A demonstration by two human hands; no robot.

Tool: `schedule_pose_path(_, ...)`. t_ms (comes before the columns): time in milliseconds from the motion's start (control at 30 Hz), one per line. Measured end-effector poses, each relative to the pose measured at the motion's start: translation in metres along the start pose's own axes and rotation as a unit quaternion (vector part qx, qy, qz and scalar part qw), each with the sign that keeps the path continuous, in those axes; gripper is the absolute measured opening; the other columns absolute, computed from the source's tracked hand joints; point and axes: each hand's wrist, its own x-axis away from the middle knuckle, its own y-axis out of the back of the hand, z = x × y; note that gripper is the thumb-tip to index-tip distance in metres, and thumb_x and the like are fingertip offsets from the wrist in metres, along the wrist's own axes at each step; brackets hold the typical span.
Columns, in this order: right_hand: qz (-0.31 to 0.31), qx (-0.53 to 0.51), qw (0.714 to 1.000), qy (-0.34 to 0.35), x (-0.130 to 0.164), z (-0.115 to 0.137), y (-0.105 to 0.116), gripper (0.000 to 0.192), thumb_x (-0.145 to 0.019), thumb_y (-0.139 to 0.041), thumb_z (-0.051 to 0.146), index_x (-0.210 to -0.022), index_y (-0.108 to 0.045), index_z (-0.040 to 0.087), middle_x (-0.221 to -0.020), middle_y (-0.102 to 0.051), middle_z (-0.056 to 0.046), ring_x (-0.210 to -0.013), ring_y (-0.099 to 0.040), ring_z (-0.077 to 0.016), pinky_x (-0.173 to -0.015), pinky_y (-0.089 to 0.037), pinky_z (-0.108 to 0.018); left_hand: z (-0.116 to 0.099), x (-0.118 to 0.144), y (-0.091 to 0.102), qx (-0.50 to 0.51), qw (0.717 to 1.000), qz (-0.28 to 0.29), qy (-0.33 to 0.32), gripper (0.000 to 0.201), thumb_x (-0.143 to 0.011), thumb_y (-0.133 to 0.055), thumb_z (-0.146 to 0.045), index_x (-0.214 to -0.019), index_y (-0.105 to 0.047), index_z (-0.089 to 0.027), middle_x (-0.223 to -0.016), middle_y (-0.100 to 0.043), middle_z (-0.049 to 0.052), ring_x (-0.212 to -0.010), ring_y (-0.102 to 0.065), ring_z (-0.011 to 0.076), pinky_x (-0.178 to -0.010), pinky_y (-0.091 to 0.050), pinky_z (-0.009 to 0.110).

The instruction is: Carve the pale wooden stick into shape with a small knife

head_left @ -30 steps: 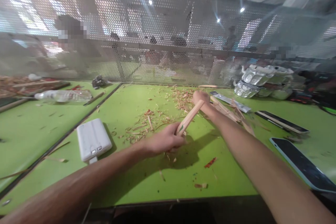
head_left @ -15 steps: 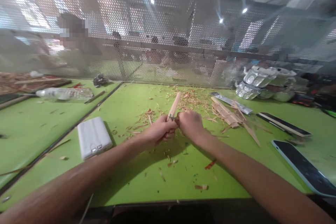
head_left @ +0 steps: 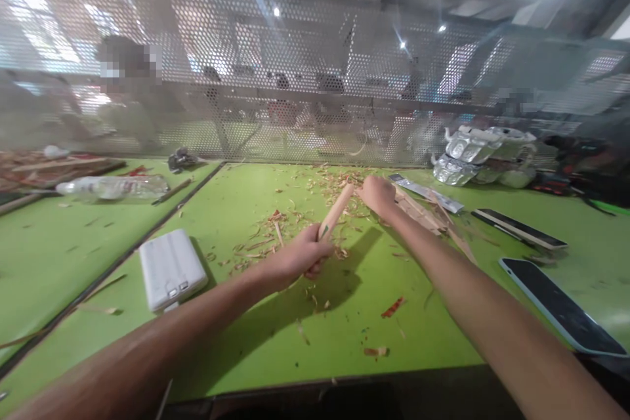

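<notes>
My left hand is wrapped around the lower end of a pale wooden stick, which slants up and to the right. A small green mark shows on the wood just above my fingers. Close to the stick's far tip, my right hand is closed in a fist around a small knife, mostly hidden by the fingers and blurred. Curled wood shavings are scattered on the green table below and beyond both hands.
A white power bank lies left, with a plastic bottle behind it. To the right are wood strips, a black flat bar, a phone and a silvery foil-like bundle. A perforated metal screen stands behind; people are beyond it.
My right hand has moved away and to the right, from beside my left hand to near the stick's tip. The stick leans further right, still in my left hand. The view has shifted slightly.
</notes>
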Motion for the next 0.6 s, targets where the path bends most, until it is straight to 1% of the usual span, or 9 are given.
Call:
schedule_pose_path(67,-0.021,0.016,0.999,-0.041,0.011,0.004,0.000,0.033,-0.095,-0.051,0.021,-0.093,-0.078,0.004,-0.080,-0.073,-0.020,-0.076,-0.068,-0.0243,-0.063,-0.044,-0.028,0.003,-0.005,0.005,0.000,0.999,-0.038,0.005,0.024,-0.086,-0.061,-0.020,-0.098,-0.041,-0.020,-0.067,-0.049,-0.008,-0.047,-0.041,0.0050,-0.040,-0.032,0.018)
schedule_pose_path(100,-0.026,0.014,0.999,-0.038,0.020,0.011,-0.001,0.034,-0.096,-0.050,0.024,-0.091,-0.078,0.005,-0.077,-0.073,-0.019,-0.073,-0.068,-0.0234,-0.062,-0.044,-0.028,0.004,-0.008,0.008,-0.001,0.998,-0.058,0.005,0.024,-0.085,-0.061,-0.019,-0.098,-0.041,-0.020,-0.066,-0.049,-0.008,-0.046,-0.042,0.0051,-0.040,-0.031,0.017)
schedule_pose_path(200,-0.006,-0.012,1.000,0.025,0.050,0.037,-0.005,0.035,-0.097,-0.049,0.027,-0.087,-0.080,0.014,-0.072,-0.072,-0.010,-0.066,-0.066,-0.0195,-0.059,-0.043,-0.026,0.009,-0.015,0.011,0.011,0.997,-0.079,-0.019,0.025,-0.083,-0.062,-0.018,-0.098,-0.042,-0.021,-0.061,-0.048,-0.010,-0.044,-0.041,0.0054,-0.039,-0.030,0.017)
schedule_pose_path(267,0.033,-0.002,0.997,0.071,0.067,0.053,-0.007,0.032,-0.096,-0.051,0.027,-0.088,-0.080,0.017,-0.075,-0.074,-0.010,-0.069,-0.068,-0.0206,-0.060,-0.046,-0.026,0.011,-0.017,0.010,0.010,0.996,-0.078,-0.044,0.025,-0.082,-0.063,-0.017,-0.098,-0.044,-0.020,-0.059,-0.049,-0.010,-0.043,-0.043,0.0058,-0.039,-0.032,0.017)
schedule_pose_path(333,0.056,0.021,0.992,0.107,0.077,0.063,-0.009,0.029,-0.094,-0.053,0.026,-0.091,-0.081,0.018,-0.079,-0.075,-0.013,-0.075,-0.071,-0.0234,-0.063,-0.048,-0.027,0.011,-0.017,0.008,-0.008,0.994,-0.085,-0.066,0.023,-0.081,-0.063,-0.017,-0.098,-0.046,-0.020,-0.058,-0.050,-0.009,-0.043,-0.044,0.0062,-0.039,-0.033,0.017)
schedule_pose_path(400,0.048,0.046,0.990,0.122,0.079,0.068,-0.011,0.029,-0.094,-0.052,0.021,-0.095,-0.081,0.017,-0.083,-0.076,-0.015,-0.080,-0.072,-0.0255,-0.066,-0.049,-0.028,0.010,-0.016,0.005,-0.033,0.991,-0.102,-0.080,0.022,-0.080,-0.062,-0.015,-0.096,-0.047,-0.020,-0.059,-0.050,-0.009,-0.043,-0.046,0.0065,-0.038,-0.034,0.017)
schedule_pose_path(467,0.024,0.068,0.989,0.126,0.075,0.069,-0.013,0.030,-0.094,-0.049,0.016,-0.098,-0.080,0.014,-0.085,-0.076,-0.017,-0.082,-0.072,-0.0261,-0.067,-0.050,-0.029,0.008,-0.016,0.004,-0.052,0.987,-0.125,-0.084,0.022,-0.078,-0.061,-0.012,-0.094,-0.048,-0.020,-0.058,-0.050,-0.009,-0.042,-0.046,0.0066,-0.037,-0.034,0.017)
schedule_pose_path(533,0.006,0.075,0.989,0.128,0.068,0.069,-0.015,0.031,-0.094,-0.048,0.013,-0.097,-0.079,0.011,-0.086,-0.076,-0.017,-0.083,-0.072,-0.0254,-0.068,-0.050,-0.029,0.007,-0.017,0.003,-0.058,0.984,-0.146,-0.079,0.022,-0.078,-0.060,-0.010,-0.092,-0.047,-0.020,-0.056,-0.048,-0.010,-0.041,-0.044,0.0068,-0.037,-0.032,0.017)
schedule_pose_path(600,0.004,0.062,0.991,0.120,0.059,0.068,-0.017,0.031,-0.094,-0.047,0.011,-0.093,-0.078,0.009,-0.083,-0.076,-0.016,-0.079,-0.071,-0.0233,-0.066,-0.049,-0.027,0.007,-0.017,0.004,-0.051,0.985,-0.151,-0.071,0.021,-0.079,-0.059,-0.010,-0.091,-0.046,-0.021,-0.055,-0.046,-0.011,-0.040,-0.042,0.0068,-0.037,-0.031,0.017)
